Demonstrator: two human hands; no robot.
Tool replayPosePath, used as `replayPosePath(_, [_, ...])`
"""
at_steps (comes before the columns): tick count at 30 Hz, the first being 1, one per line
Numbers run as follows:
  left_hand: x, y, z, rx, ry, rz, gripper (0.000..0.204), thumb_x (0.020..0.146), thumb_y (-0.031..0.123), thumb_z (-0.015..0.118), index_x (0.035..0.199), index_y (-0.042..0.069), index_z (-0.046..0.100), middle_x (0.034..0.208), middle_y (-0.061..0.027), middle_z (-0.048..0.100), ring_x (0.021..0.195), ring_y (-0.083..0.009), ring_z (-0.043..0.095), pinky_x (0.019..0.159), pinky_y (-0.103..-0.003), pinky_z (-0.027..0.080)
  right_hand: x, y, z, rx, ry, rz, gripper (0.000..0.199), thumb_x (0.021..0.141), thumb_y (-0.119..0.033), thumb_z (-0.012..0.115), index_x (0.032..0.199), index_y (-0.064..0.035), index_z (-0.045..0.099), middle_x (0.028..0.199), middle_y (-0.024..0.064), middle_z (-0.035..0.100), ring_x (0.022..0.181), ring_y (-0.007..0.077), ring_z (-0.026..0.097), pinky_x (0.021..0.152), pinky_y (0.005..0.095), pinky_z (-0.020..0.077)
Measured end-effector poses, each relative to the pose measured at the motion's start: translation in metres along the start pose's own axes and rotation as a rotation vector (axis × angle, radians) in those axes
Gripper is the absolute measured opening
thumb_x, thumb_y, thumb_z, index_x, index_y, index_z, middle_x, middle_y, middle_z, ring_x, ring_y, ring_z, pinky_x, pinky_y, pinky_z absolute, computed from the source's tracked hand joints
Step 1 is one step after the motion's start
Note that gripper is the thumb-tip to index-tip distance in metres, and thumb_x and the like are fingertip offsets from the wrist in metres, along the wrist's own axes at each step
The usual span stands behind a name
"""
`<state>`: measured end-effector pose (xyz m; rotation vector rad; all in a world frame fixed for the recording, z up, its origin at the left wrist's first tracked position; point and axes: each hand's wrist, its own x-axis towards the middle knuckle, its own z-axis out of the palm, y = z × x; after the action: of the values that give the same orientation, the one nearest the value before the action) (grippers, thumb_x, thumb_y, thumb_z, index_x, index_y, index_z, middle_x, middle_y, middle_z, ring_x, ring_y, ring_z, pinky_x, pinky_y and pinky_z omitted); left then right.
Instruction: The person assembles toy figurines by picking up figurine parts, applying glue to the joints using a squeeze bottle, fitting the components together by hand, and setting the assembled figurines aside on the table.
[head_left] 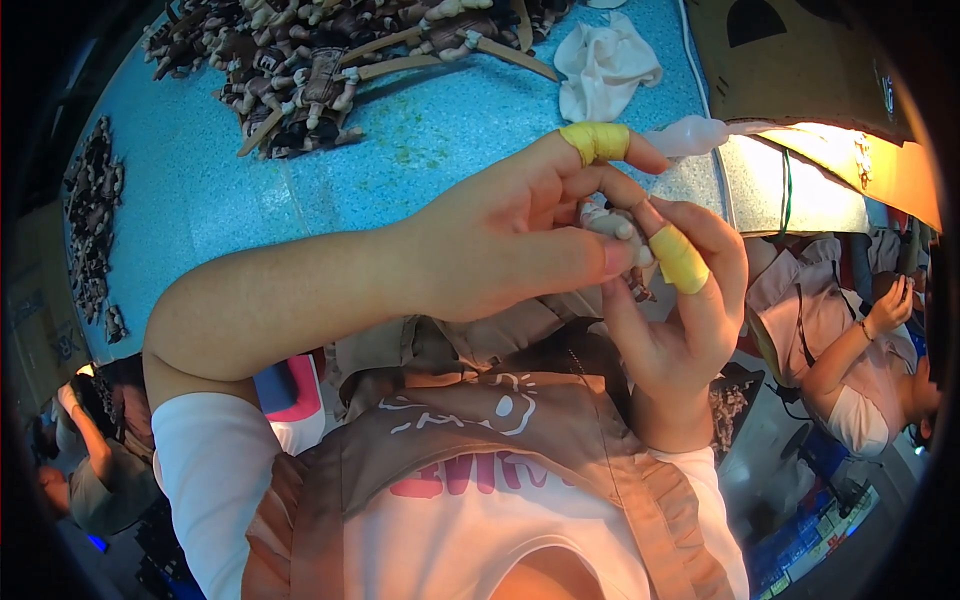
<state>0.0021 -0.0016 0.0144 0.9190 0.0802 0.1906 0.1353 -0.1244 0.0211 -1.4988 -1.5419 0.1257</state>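
Pinching a small grey figure part (612, 225) between closed fingers, left hand (500, 240) and right hand (685, 320) could drop it onto the desk (420, 130) if grip loosens.

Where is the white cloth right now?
In the head view, the white cloth lies crumpled on the blue table at upper centre-right, right of the pile of brown parts and above both raised hands.

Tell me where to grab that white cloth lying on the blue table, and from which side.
Pinch the white cloth at its raised, bunched middle fold, coming straight down from above. It lies crumpled and loose on the blue table, so there is no stiff edge to take, and its folds stand up enough to pinch. Both hands are busy with a small figure.
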Motion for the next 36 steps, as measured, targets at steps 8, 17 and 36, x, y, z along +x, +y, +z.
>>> replayPosePath(8, [0.001,-0.001,0.001,-0.016,0.032,-0.013,0.056,0.083,-0.001,0.048,0.134,0.004,0.027,0.121,-0.0089,0.048,0.109,-0.0133,0.048,0.091,-0.028,0.040,0.001,0.001,0.000,-0.017,-0.014,-0.009,0.043,0.060,0.009,0.069,0.102,0.0016,0.063,0.104,0.0164,0.053,0.085,0.0216,0.059,0.064,0.0266,0.0510])
replayPosePath(17, [0.003,-0.012,0.002,0.078,0.041,0.129,0.058,0.079,-0.005,0.054,0.131,0.005,0.030,0.110,-0.0100,0.049,0.100,-0.0155,0.048,0.089,-0.029,0.041,-0.006,0.023,-0.010,0.268,0.447,0.162,0.050,0.092,-0.033,0.049,0.126,0.0032,0.042,0.119,0.0196,0.052,0.111,0.0271,0.050,0.090,0.0351,0.0394])
replayPosePath(36, [-0.233,0.179,-0.144,2.626,1.876,0.204,0.046,0.079,0.028,0.064,0.117,0.005,0.053,0.107,-0.0142,0.058,0.100,-0.0274,0.057,0.089,-0.037,0.043,0.028,0.055,0.016,-0.163,0.149,0.220,0.043,0.087,-0.008,0.057,0.125,0.0060,0.041,0.123,0.0211,0.050,0.110,0.0308,0.051,0.091,0.0365,0.0410])
